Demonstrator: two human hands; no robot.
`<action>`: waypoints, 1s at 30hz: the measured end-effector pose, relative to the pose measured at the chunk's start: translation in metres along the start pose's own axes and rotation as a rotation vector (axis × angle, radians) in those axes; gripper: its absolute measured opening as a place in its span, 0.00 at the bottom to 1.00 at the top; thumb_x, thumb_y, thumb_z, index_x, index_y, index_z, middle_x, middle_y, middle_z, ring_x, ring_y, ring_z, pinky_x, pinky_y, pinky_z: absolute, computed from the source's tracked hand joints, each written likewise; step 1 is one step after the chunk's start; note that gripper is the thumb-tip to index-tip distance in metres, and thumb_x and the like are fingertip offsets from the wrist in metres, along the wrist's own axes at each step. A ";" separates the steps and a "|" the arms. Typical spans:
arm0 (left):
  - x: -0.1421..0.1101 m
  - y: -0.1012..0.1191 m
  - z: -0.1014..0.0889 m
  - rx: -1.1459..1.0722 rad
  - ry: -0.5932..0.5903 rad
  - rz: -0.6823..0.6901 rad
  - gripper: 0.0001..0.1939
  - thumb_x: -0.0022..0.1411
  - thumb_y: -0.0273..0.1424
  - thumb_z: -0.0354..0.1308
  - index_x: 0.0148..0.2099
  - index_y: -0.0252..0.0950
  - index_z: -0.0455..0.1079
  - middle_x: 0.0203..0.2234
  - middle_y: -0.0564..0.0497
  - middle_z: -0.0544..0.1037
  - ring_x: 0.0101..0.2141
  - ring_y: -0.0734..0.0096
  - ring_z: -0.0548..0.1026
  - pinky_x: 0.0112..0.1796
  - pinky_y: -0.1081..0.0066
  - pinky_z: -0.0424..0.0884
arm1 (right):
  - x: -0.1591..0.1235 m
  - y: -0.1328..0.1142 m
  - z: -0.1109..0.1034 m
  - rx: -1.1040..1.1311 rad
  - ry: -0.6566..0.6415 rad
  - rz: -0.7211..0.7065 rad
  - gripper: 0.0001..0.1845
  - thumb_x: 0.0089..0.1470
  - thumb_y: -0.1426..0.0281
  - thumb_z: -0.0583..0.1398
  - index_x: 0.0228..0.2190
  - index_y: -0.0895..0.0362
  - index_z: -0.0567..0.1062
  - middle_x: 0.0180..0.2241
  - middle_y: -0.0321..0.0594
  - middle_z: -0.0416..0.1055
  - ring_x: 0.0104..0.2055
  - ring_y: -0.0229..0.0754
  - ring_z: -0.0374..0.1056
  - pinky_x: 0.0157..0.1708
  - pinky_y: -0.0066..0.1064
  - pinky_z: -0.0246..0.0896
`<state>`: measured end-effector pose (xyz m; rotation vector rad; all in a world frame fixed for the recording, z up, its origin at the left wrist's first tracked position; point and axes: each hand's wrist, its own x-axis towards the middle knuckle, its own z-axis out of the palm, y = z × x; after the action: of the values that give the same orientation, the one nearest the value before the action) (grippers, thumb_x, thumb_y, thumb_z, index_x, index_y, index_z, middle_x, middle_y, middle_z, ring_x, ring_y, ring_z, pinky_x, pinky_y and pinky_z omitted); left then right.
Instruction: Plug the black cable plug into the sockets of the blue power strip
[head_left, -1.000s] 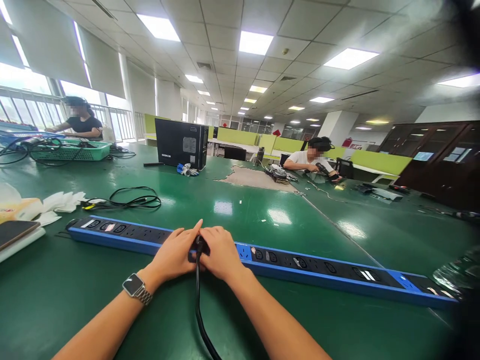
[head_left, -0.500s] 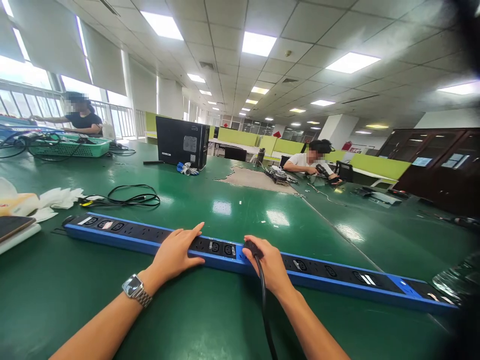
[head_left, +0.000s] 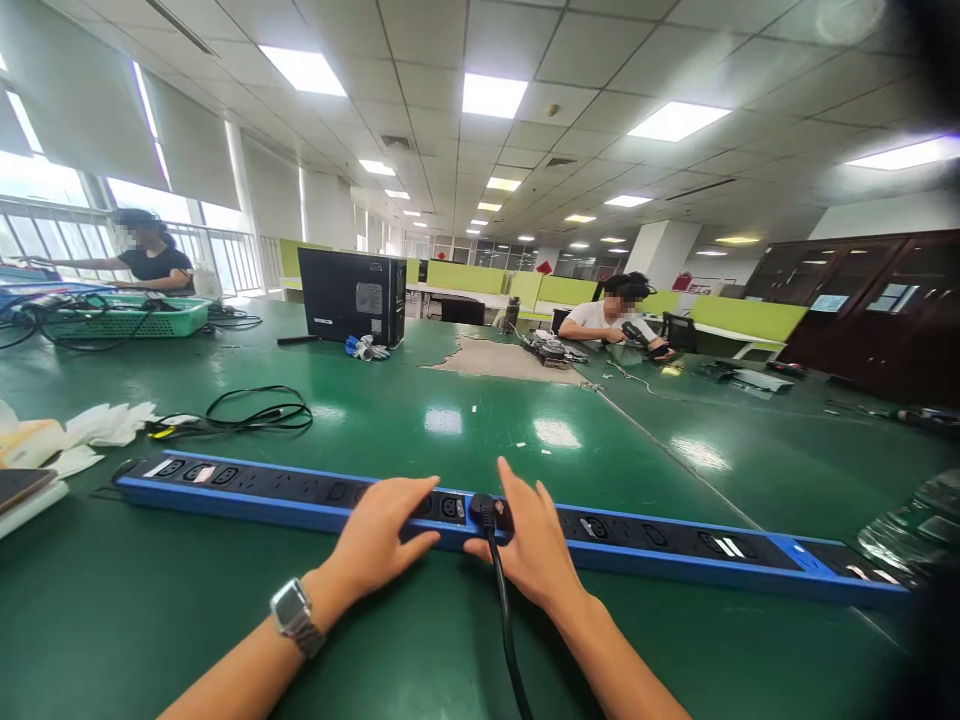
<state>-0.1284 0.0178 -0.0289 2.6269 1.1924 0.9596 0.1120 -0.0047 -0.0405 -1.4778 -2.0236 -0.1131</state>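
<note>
A long blue and black power strip (head_left: pixel 675 545) lies across the green table (head_left: pixel 450 420) in front of me. My left hand (head_left: pixel 382 535), with a watch on its wrist, rests flat on the strip with fingers stretched out. My right hand (head_left: pixel 529 545) is just to its right, thumb and fingers pressed on a black plug (head_left: pixel 482 508) that sits on the strip. The plug's black cable (head_left: pixel 506 630) runs down toward me between my forearms.
A coiled black cable (head_left: pixel 255 412) and white tissues (head_left: pixel 105 425) lie at the left. A black computer case (head_left: pixel 349 295) and a green basket (head_left: pixel 124 318) stand further back. Two other people sit at the table, far left and far right. A clear plastic bag (head_left: pixel 911 530) is at the right edge.
My right hand carried the plug right from between both hands, then back left a little onto the strip. My left hand slid right along the strip.
</note>
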 end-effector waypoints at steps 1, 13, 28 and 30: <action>0.006 0.011 0.008 -0.030 -0.009 0.030 0.32 0.58 0.35 0.62 0.63 0.40 0.59 0.55 0.44 0.72 0.53 0.56 0.70 0.54 0.55 0.64 | -0.004 0.005 -0.001 -0.043 0.014 0.037 0.50 0.48 0.57 0.63 0.65 0.55 0.45 0.61 0.51 0.60 0.62 0.53 0.58 0.62 0.57 0.44; 0.036 0.052 0.057 -0.143 0.227 0.020 0.19 0.62 0.22 0.53 0.53 0.42 0.72 0.44 0.49 0.80 0.43 0.64 0.77 0.46 0.63 0.71 | -0.021 0.018 0.000 -0.160 0.016 0.081 0.48 0.47 0.58 0.65 0.63 0.54 0.50 0.60 0.46 0.63 0.60 0.50 0.61 0.60 0.48 0.51; -0.013 -0.035 -0.022 -0.065 0.055 -0.146 0.19 0.66 0.37 0.51 0.57 0.42 0.69 0.49 0.48 0.78 0.47 0.60 0.76 0.52 0.57 0.68 | -0.014 0.007 -0.004 -0.093 -0.028 0.208 0.48 0.46 0.52 0.64 0.62 0.55 0.55 0.58 0.47 0.65 0.60 0.52 0.60 0.62 0.53 0.43; -0.011 -0.035 -0.020 -0.040 0.006 -0.117 0.19 0.66 0.35 0.50 0.57 0.43 0.69 0.51 0.50 0.77 0.50 0.60 0.74 0.54 0.56 0.66 | -0.011 0.000 -0.004 -0.066 -0.021 0.194 0.45 0.47 0.52 0.63 0.61 0.56 0.57 0.57 0.48 0.66 0.60 0.52 0.60 0.61 0.53 0.45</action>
<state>-0.1683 0.0304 -0.0301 2.4943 1.2975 0.9600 0.1153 -0.0154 -0.0430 -1.7149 -1.8975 -0.0850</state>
